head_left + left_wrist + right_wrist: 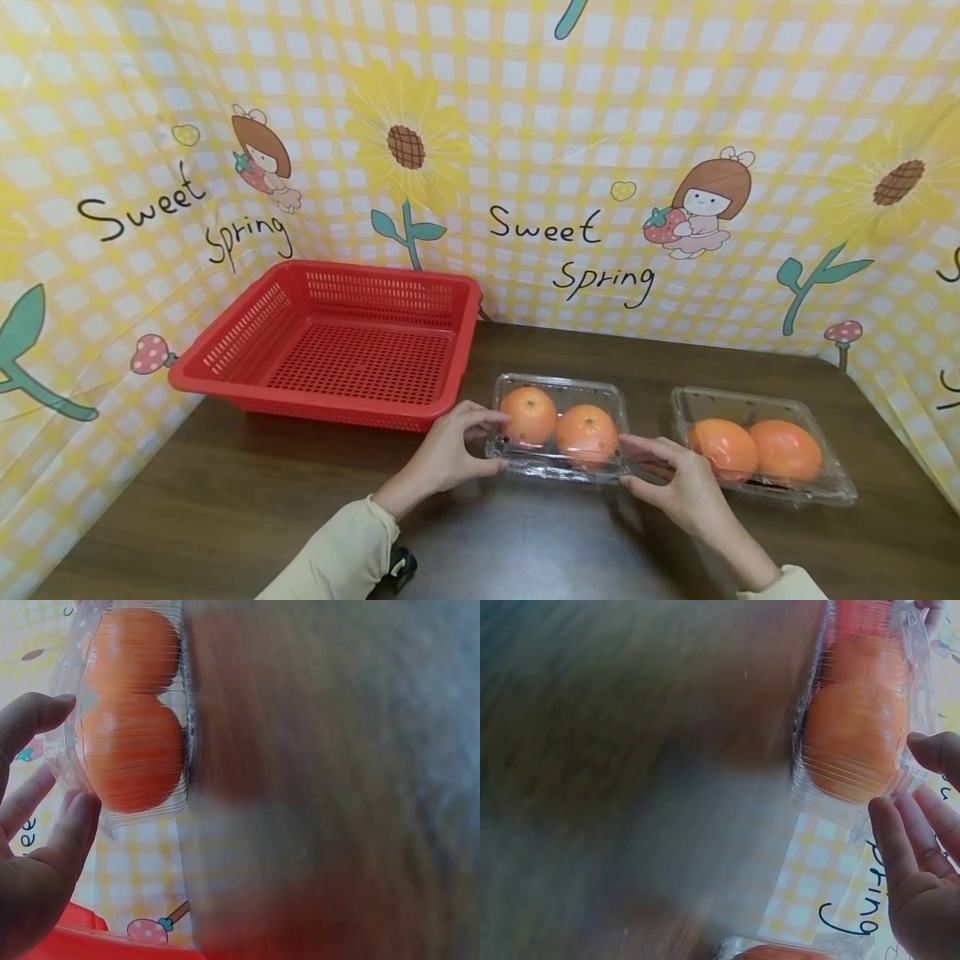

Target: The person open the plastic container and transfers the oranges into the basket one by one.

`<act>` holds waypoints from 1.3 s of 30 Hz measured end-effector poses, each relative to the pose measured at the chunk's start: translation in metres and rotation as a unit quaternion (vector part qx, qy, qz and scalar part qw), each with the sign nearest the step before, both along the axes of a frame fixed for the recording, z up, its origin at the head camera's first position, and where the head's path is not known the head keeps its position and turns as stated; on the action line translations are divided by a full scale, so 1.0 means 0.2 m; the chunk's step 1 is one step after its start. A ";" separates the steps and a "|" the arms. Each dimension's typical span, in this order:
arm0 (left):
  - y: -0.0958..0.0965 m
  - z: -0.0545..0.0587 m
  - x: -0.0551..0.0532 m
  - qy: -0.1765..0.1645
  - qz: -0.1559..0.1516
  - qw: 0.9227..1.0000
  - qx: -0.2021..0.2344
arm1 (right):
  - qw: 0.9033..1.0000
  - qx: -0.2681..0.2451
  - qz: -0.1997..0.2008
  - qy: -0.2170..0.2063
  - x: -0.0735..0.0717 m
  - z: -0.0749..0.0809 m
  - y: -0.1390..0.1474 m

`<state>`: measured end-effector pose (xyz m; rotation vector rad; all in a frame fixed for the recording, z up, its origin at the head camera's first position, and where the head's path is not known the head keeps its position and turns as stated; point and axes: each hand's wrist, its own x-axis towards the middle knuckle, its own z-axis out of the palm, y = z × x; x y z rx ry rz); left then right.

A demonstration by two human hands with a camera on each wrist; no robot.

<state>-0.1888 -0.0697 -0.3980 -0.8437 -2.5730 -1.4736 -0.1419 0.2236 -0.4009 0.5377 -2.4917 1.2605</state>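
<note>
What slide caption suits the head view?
Left fingers and right fingers hold a clear box with two oranges, between a red basket and a second box.

Booth-like setting: yellow-checked cloth walls point(517, 142) around a brown table point(517, 542)

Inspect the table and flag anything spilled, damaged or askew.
Nothing stands out: the left clear box and right clear box each hold two oranges, the red basket sits upright, and no spill or damage shows.

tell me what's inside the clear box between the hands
Two oranges sit side by side in the clear box; whatever lies directly beneath them is covered and cannot be seen.
</note>
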 end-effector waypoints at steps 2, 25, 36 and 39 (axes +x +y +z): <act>0.00 0.00 0.00 -0.004 -0.002 1.000 0.003 | 1.000 -0.001 0.001 -0.004 0.00 0.00 0.00; 0.02 0.01 0.01 -0.013 0.010 1.000 0.010 | 1.000 0.002 0.012 0.022 -0.02 0.00 0.00; 0.01 0.01 -0.01 0.008 -0.010 1.000 -0.008 | 0.999 0.017 0.024 0.022 -0.02 0.02 0.00; 0.01 0.02 -0.01 0.005 -0.010 1.000 -0.018 | 0.999 0.007 0.032 0.020 -0.02 0.02 0.01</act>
